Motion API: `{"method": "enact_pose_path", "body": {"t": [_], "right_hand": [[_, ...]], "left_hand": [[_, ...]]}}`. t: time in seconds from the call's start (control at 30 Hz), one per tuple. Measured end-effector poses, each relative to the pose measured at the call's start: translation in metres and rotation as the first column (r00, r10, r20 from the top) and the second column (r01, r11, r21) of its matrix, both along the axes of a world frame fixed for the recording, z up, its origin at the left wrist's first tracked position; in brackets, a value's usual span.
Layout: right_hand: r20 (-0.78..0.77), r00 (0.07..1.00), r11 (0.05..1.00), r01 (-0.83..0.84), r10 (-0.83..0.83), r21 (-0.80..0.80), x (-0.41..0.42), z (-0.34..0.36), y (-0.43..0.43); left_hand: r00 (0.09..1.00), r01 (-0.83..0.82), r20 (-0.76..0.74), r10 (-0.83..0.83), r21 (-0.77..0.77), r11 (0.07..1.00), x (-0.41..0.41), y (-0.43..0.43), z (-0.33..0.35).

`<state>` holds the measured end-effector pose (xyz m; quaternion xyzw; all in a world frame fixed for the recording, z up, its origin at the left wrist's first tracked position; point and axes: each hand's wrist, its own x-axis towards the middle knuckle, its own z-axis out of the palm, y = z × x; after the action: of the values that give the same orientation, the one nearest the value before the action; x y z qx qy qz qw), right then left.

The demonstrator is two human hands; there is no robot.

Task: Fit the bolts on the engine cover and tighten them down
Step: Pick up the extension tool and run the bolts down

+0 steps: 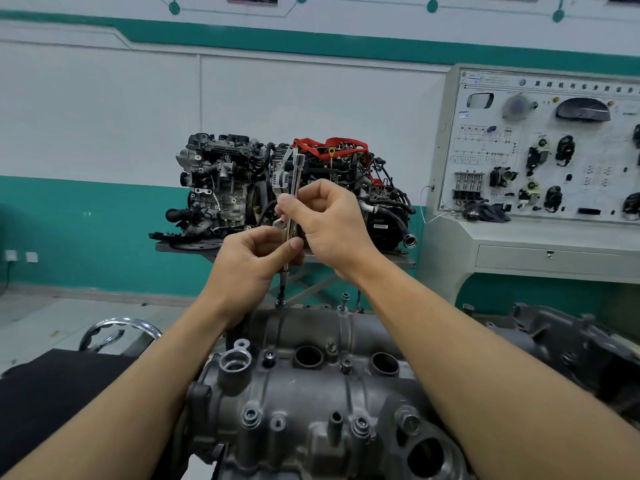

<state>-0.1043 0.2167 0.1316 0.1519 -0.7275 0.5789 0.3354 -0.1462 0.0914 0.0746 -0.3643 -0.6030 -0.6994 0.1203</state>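
A grey cast engine cover (311, 403) fills the lower middle, with several bolts seated along it, such as one bolt (250, 418) near the front. At its far edge one bolt (345, 299) stands raised. A long thin chrome tool (293, 202) stands upright above the far edge, its lower tip down at a bolt (281, 301). My left hand (252, 261) pinches the shaft low down. My right hand (329, 226) grips the shaft higher up, fingers curled round it.
A black pad (59, 393) lies left of the cover, with a chrome ring (121, 327) behind it. Two display engines (277, 188) stand on a stand across the floor. A training panel console (540, 174) is at the right.
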Motion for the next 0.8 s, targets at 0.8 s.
{"method": "enact_pose_path", "body": {"t": [0.8], "right_hand": [[0.012,0.999,0.999,-0.033,0.033,-0.022,0.0009,0.0003,-0.0022]], "left_hand": [[1.000,0.016,0.027,-0.014,-0.056,0.998,0.0022,-0.0013,0.0015]]}}
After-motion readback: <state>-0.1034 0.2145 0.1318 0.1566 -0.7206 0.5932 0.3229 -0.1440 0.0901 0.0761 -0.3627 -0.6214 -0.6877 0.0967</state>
